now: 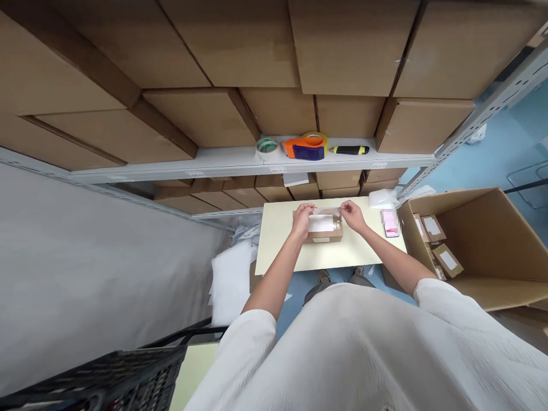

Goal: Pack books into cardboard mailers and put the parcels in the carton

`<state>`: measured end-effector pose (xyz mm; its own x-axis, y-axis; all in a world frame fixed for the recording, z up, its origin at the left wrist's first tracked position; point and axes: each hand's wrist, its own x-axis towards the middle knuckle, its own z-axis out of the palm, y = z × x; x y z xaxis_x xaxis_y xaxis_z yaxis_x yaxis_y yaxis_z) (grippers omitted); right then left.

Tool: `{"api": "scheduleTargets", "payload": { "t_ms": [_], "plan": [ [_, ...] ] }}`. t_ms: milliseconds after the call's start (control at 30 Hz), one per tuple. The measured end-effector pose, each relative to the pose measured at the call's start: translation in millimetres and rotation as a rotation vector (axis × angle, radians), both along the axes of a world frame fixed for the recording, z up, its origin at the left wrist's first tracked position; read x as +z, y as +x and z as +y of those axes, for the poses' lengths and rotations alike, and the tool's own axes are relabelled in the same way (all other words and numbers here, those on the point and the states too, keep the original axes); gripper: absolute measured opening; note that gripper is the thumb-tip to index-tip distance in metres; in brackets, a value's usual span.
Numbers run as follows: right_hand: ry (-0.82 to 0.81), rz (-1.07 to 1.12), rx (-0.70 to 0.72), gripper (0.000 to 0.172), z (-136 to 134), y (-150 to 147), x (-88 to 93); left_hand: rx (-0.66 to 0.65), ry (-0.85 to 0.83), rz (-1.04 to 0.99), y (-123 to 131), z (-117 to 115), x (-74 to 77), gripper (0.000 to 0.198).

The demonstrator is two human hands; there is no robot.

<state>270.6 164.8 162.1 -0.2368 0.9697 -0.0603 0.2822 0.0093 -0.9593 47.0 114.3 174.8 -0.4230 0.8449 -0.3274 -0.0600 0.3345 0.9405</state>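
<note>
A small brown cardboard box point(324, 234) lies on the pale yellow table, a white label on its top and a shiny patch of clear tape toward its right end. Over its far edge, a thin pale strip point(327, 211) stretches between my two hands; I cannot tell if it is tape or a label. My left hand point(303, 220) pinches the strip's left end, close against the box's left side. At the other end, the fingers of my right hand point(352, 216) are closed on the strip, just beyond the box's far right corner.
Right of the table point(278, 251) stands a large open carton point(509, 228) holding several small labelled boxes. A phone point(390, 223) lies near the table's right edge. On the shelf point(226, 156) sit a tape roll point(268, 146), an orange tape dispenser point(305, 148) and a cutter point(350, 150). White foam sheets point(232, 279) stand left.
</note>
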Motion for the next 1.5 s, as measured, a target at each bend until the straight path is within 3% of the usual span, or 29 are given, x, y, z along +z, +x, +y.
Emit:
{"api": "scheduleTargets", "payload": {
  "t_ms": [167, 367, 533, 733, 1000, 1200, 1500],
  "plan": [
    [-0.040, 0.006, -0.020, 0.025, -14, -23, 1.4, -0.021, -0.040, -0.120, -27, -22, -3.0, 0.020],
    [-0.101, -0.034, -0.028, 0.024, -24, -35, -3.1, -0.029, 0.084, 0.017, -38, -33, -15.3, 0.041],
    [-0.116, -0.214, -0.058, 0.035, -28, -38, -4.5, 0.031, 0.059, 0.128, -38, -35, -27.4, 0.040],
    [-0.074, -0.414, -0.120, 0.047, -36, -41, -13.4, -0.030, 0.061, 0.242, -29, -41, -43.2, 0.035],
    [0.031, -0.470, -0.072, 0.045, -39, -45, -30.5, -0.096, 0.091, 0.396, -28, -42, -60.2, 0.034],
    [0.088, -0.516, -0.041, 0.044, -38, -47, -35.6, -0.161, 0.054, 0.485, -29, -41, -62.5, 0.037],
    [0.110, -0.721, 0.047, 0.048, -41, -54, -32.3, -0.339, -0.013, 0.716, -28, -46, -54.1, 0.040]
  ]
}}
